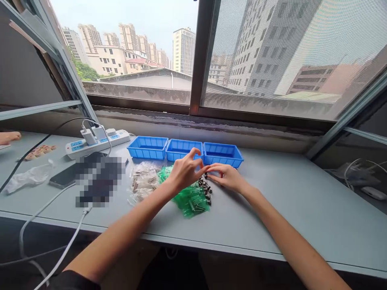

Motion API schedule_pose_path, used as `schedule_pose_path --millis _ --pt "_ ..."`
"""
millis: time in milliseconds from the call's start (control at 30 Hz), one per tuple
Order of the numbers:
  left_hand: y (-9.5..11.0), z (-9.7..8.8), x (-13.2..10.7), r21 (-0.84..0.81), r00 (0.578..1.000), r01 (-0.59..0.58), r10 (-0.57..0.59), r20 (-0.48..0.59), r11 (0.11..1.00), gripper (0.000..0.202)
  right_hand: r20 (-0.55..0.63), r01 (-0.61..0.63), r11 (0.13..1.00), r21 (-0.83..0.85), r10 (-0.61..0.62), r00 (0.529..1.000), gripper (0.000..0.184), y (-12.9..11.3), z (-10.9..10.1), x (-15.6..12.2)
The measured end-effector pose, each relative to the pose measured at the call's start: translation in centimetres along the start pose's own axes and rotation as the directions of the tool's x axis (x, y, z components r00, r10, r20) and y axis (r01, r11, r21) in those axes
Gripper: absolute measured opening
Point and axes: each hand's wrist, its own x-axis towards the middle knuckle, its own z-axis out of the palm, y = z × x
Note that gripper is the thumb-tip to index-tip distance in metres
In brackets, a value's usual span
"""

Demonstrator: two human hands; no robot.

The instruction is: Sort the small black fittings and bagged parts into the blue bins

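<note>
My left hand (pixel 185 171) and my right hand (pixel 226 176) meet over a small heap of dark cylindrical parts (pixel 206 186) on the grey table (pixel 287 201). Both hands pinch at the same spot; what sits between the fingertips is too small to make out. Under my left wrist lies a green transparent bag (pixel 190 199) of parts. A clear bag (pixel 143 181) of parts lies to its left. Three blue plastic bins (pixel 148 147) (pixel 181 150) (pixel 223 154) stand in a row just behind my hands.
A white power strip (pixel 96 141) with chargers and cables sits at the back left, a phone (pixel 62 177) and a crumpled clear bag (pixel 27 177) in front of it. Another person's hand (pixel 9 137) shows at the far left edge. The window frame rises behind the table.
</note>
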Motion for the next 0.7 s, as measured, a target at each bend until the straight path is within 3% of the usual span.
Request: schedule_pose_path --millis 400,700 --pt "0.44 -0.35 0.02 -0.003 0.997 0.038 -0.038 0.067 0.999 0.036 -0.005 0.028 0.997 -0.076 -0.028 1.0 0.015 0.02 0.59 0.05" --pt "0.19 -0.43 -0.08 -0.019 1.0 0.015 -0.015 0.023 1.0 0.028 -0.042 -0.037 0.998 -0.047 0.035 0.998 0.009 -0.94 0.39 0.18"
